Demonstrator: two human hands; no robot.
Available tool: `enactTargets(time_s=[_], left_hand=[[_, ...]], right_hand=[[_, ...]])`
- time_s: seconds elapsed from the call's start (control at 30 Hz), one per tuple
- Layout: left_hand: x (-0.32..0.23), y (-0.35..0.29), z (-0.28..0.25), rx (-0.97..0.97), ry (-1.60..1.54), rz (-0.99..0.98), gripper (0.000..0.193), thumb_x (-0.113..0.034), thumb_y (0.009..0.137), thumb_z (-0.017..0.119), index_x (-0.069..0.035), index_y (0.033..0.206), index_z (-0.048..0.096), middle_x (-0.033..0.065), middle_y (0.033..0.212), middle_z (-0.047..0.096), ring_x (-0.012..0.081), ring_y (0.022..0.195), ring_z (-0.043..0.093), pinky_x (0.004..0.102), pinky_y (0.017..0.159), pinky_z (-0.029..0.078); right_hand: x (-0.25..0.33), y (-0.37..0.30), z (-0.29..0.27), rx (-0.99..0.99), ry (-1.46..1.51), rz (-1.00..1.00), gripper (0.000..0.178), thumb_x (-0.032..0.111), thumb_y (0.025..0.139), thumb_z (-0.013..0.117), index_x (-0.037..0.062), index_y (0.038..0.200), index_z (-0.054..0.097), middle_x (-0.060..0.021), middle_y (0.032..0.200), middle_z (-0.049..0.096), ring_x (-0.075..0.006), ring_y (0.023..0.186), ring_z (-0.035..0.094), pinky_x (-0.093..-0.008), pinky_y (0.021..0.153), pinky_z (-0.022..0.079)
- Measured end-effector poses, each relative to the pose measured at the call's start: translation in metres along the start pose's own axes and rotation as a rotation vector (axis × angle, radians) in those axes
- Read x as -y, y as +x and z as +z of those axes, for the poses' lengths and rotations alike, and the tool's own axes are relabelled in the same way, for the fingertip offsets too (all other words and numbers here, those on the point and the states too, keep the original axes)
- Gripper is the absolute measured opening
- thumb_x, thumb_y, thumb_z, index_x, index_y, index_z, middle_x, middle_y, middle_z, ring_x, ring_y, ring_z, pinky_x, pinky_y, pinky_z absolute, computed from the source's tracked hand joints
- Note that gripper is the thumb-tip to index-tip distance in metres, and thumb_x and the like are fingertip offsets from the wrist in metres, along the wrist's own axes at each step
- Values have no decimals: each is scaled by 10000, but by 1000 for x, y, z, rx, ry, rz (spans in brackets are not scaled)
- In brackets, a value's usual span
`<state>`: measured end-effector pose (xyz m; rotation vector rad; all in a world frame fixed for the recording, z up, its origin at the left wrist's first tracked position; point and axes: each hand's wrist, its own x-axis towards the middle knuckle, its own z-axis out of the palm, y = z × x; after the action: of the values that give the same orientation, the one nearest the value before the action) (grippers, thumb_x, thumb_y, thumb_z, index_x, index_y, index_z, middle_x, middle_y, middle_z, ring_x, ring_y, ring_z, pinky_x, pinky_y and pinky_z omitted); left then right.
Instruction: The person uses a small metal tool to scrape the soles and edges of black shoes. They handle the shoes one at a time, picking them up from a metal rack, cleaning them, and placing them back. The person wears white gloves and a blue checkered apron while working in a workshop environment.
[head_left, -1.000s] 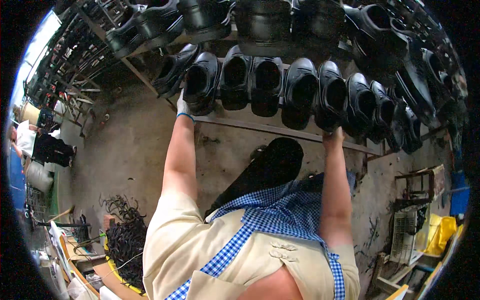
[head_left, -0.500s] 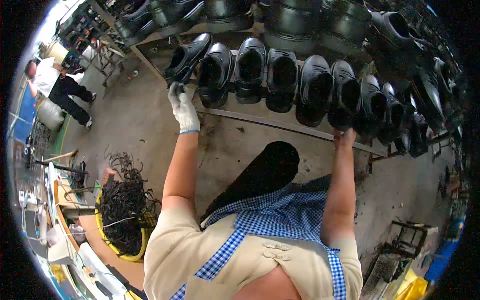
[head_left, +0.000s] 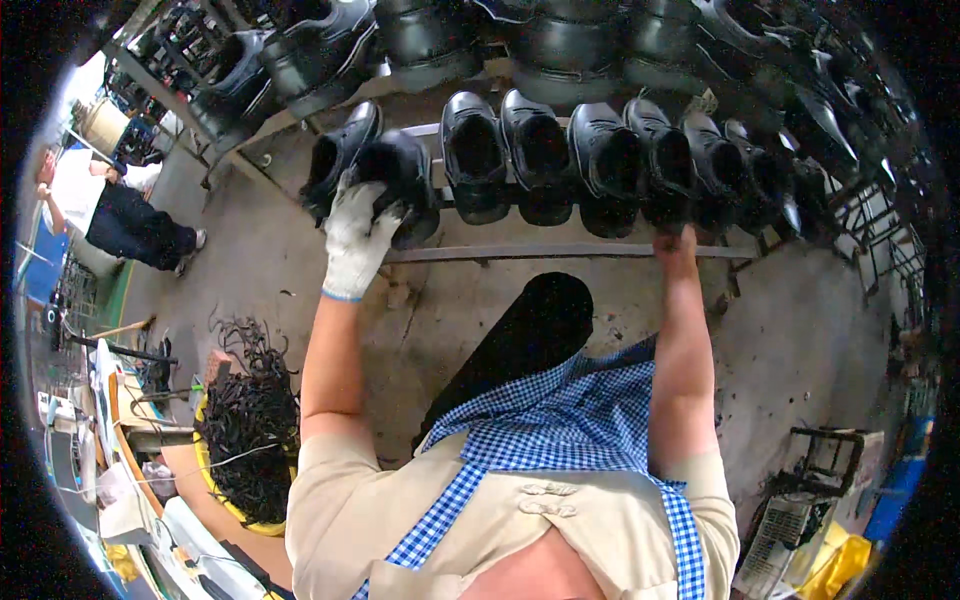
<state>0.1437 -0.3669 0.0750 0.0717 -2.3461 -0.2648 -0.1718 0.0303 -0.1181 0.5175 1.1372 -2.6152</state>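
Note:
Several black lace-up shoes stand in a row on a metal rack (head_left: 560,252), their heels toward me. My left hand (head_left: 355,240), in a white knitted glove with a blue cuff, is closed around the heel end of the second black shoe (head_left: 400,170) from the left. That shoe leans close against the leftmost black shoe (head_left: 340,150), and a gap separates it from the third black shoe (head_left: 473,150). My bare right hand (head_left: 676,245) is raised at the heel of a black shoe (head_left: 662,165) farther right, by the rack's front rail. Its fingers are hidden there.
An upper shelf carries more black shoes (head_left: 565,50). On my left stand a yellow-rimmed basket (head_left: 205,455) of black strips and a cluttered workbench (head_left: 130,430). A person (head_left: 115,205) stands at the far left. At lower right is a metal frame (head_left: 835,460) beside yellow material (head_left: 840,565).
My left hand has gone from the leftmost shoe to the second, which now sits apart from the third. My right hand stays near the front rail. The person at far left has shifted.

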Motion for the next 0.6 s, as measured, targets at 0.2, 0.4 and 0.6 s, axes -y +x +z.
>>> enactTargets(time_s=[0.2, 0.4, 0.6], left_hand=[[2, -37, 8, -100, -302, -124, 356, -225, 820, 690, 35, 1042, 592, 233, 1072, 617, 440, 1092, 554, 457, 952, 440], [3, -38, 27, 16, -147, -2, 242, -115, 697, 724, -33, 887, 599, 164, 837, 596, 448, 998, 559, 474, 969, 430], [-21, -36, 8, -6, -152, -31, 272, -174, 706, 725, 6, 867, 600, 182, 883, 625, 415, 928, 597, 455, 955, 443]], right_hand=[[-31, 9, -66, 259, -136, 34, 197, 257, 931, 537, 87, 994, 615, -32, 829, 644, -108, 518, 511, -200, 379, 344], [-69, -124, -15, 60, -116, 218, 252, 290, 982, 490, 83, 1045, 618, -29, 880, 656, -109, 619, 545, -228, 475, 407], [-75, -179, 3, -47, -336, 106, 260, 328, 971, 519, 93, 931, 621, -24, 785, 615, -110, 607, 526, -250, 479, 391]])
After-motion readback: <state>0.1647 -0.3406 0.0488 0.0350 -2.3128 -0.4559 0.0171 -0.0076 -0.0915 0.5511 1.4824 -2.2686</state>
